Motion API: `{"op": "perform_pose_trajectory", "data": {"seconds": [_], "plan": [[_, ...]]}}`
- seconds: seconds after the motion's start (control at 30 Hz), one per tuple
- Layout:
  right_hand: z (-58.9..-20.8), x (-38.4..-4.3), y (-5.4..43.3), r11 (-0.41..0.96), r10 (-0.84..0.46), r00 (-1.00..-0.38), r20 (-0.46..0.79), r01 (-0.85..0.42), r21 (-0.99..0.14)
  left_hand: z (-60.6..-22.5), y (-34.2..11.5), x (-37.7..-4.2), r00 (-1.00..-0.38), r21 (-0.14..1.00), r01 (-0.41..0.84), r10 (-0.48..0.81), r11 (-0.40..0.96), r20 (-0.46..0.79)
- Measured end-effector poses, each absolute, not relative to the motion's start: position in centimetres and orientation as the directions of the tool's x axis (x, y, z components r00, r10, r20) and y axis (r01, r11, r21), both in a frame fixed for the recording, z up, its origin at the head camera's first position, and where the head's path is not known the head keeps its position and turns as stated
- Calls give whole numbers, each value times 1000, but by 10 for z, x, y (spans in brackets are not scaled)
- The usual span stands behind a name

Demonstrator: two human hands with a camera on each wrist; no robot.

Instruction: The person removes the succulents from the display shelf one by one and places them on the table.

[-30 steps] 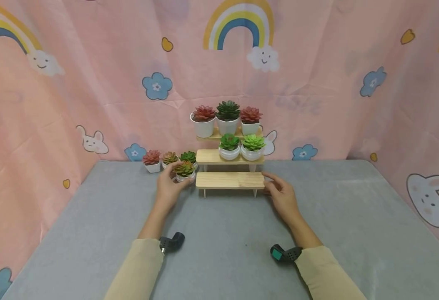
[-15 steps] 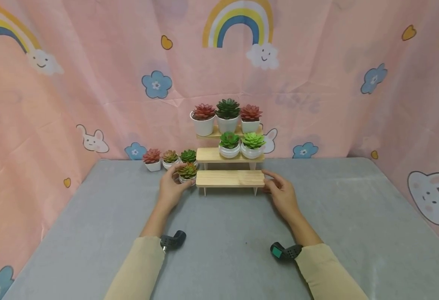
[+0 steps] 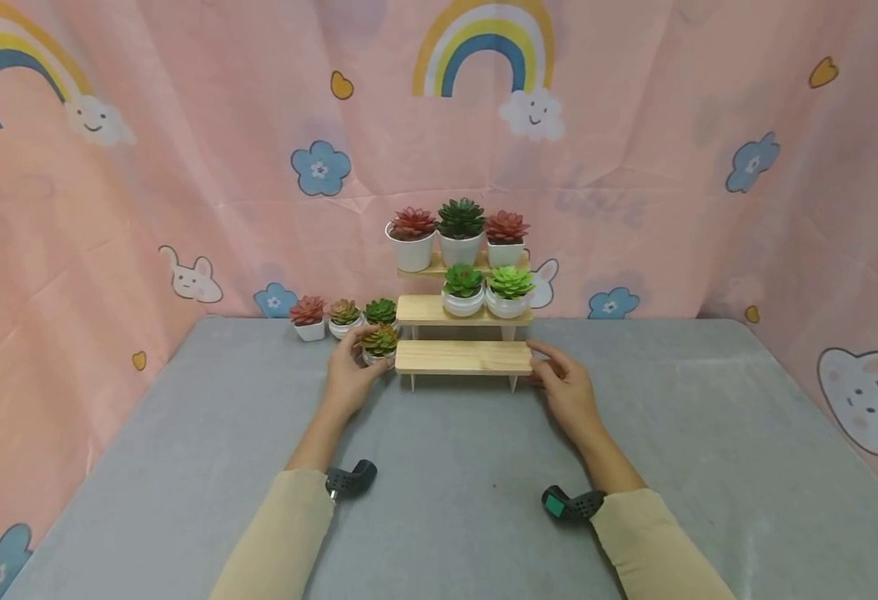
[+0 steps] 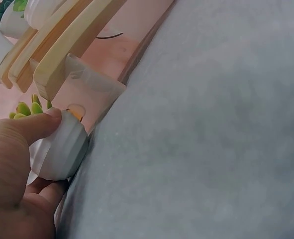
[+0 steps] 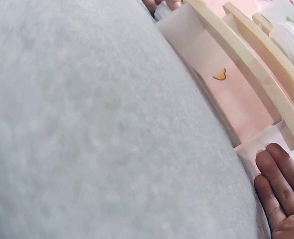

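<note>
My left hand grips a small succulent with yellow-green, orange-tinged leaves, low over the table at the left end of the wooden stand. Its ribbed white pot sits between thumb and fingers in the left wrist view. At the stand's other end, my right hand touches the lowest shelf; its lower fingers lie fairly straight beside the white leg. That shelf bears nothing. On the middle shelf stand two green succulents, towards the right.
Along the top shelf are two red succulents with a dark green one between them. Three more potted plants stand left of the stand. Behind the grey table hangs a pink printed cloth.
My left hand has brought the held succulent slightly to the right, closer to the end of the lowest shelf. The right hand stays at the stand's right end.
</note>
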State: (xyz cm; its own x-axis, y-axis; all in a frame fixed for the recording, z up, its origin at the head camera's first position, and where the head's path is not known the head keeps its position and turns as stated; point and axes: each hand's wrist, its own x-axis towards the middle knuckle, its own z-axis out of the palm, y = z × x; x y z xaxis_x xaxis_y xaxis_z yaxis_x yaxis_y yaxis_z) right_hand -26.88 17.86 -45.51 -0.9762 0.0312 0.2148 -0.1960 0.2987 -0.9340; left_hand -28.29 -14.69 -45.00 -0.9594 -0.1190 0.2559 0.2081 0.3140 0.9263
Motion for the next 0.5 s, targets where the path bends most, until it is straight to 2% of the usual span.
{"op": "perform_pose_trajectory", "data": {"seconds": [0.5], "plan": [[-453,-266,179,314,27,-977,211,-192,-930,-442,-145,-280,-956,904,180,-147,388,254]]}}
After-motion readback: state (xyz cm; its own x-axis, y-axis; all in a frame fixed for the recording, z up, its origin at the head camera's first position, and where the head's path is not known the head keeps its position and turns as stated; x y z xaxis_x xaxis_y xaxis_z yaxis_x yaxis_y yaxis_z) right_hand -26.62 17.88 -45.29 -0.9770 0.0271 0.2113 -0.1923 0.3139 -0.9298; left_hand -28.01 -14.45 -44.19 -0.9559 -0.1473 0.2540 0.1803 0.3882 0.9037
